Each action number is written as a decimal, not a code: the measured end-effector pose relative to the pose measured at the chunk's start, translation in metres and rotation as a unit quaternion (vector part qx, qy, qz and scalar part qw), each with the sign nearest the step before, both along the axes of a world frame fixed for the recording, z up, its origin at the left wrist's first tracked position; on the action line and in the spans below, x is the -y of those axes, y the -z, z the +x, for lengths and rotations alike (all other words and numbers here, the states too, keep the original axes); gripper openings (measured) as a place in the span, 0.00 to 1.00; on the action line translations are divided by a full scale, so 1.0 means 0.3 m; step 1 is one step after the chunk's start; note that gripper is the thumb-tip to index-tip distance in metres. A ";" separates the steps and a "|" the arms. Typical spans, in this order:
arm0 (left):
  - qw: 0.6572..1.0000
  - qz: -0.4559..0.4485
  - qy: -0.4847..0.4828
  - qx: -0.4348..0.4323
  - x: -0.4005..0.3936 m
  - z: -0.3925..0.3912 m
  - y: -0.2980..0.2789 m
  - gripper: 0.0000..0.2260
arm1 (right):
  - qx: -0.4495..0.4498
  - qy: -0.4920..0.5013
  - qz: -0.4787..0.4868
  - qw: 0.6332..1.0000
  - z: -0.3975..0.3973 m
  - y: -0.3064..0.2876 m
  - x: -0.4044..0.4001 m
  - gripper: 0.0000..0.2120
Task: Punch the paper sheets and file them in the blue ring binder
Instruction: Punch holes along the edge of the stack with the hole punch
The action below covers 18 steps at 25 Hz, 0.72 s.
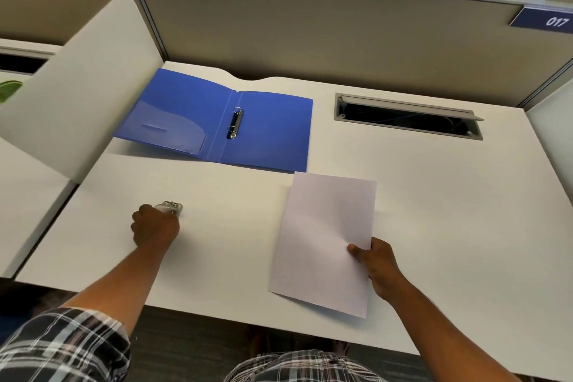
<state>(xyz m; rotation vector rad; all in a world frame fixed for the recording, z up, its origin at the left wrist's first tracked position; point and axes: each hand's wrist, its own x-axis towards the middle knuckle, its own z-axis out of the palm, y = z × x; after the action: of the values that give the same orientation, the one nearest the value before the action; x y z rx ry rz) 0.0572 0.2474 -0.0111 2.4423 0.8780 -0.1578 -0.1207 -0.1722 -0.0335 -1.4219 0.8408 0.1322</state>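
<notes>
Right hand [376, 267] pinches flat white paper sheets [325, 242] near the glossy blue plastic ring binder [273, 130]; left hand [155, 226] grips a small metal punch [172, 206] on the matte white surface [434, 195].

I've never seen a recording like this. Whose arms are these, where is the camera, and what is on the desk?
No machine here: a person wears a camera on the head, looking down at their own two hands. On the white desk lies an open blue ring binder, its metal rings showing. The left hand grips a small metal hole punch. The right hand pinches the paper sheets at their right edge. Behind is a cable slot.
</notes>
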 end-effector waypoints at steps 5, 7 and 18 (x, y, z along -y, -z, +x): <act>0.999 -0.038 0.000 -0.008 -0.026 0.012 -0.002 0.23 | 0.006 0.014 0.010 1.000 -0.019 0.001 -0.012 0.11; 0.998 -0.060 0.007 -0.006 0.008 0.005 -0.033 0.16 | 0.010 0.011 0.012 1.000 -0.025 0.001 -0.012 0.11; 0.976 -0.187 0.110 -0.017 0.423 -0.058 -0.028 0.09 | 0.018 0.020 0.023 0.999 -0.082 -0.018 0.107 0.11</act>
<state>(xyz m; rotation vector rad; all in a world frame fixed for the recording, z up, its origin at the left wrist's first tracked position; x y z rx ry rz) 0.0396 0.1204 -0.0026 2.1771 0.5304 -0.4079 -0.1453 -0.2043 -0.0281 -1.3593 0.8305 0.0956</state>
